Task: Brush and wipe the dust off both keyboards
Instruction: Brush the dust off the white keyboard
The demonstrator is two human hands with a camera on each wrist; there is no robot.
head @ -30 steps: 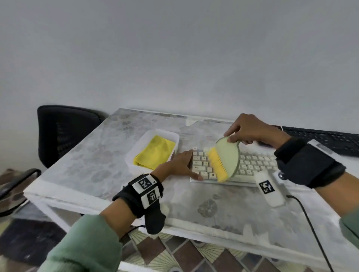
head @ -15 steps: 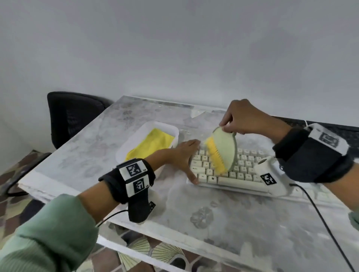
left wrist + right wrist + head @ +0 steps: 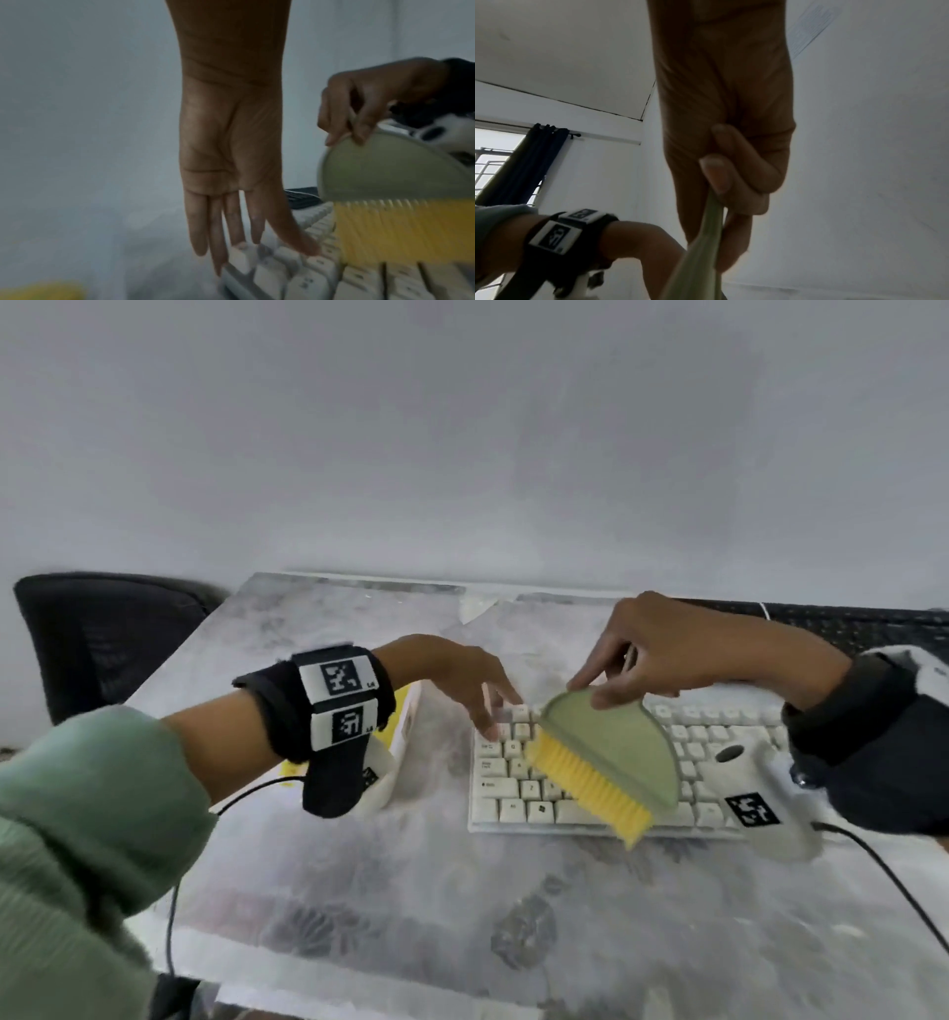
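Observation:
A white keyboard [image 3: 518, 788] lies on the table, right of centre. My right hand [image 3: 662, 649] pinches the top edge of a pale green half-round brush [image 3: 611, 752] with yellow bristles [image 3: 585, 788] that angle down onto the keys. My left hand [image 3: 462, 675] reaches to the keyboard's far left corner, fingers straight, fingertips [image 3: 306, 247] touching the keys [image 3: 295, 280]. The left wrist view has the brush [image 3: 380, 168] just right of my fingers. In the right wrist view the thumb and fingers [image 3: 734, 182] clamp the brush edge [image 3: 706, 249]. A black keyboard [image 3: 847, 624] lies at the far right.
A white tray [image 3: 405, 726] holding a yellow cloth [image 3: 398, 716] sits left of the white keyboard, mostly hidden by my left wrist. A black chair [image 3: 108, 634] stands at the table's left. Cables [image 3: 883, 870] run off both wrists. The wall is close behind the table.
The brush has tilted and dropped lower across the left keys. My left hand has lifted from lying flat to touching the keyboard's far corner with its fingertips. The head view moved closer.

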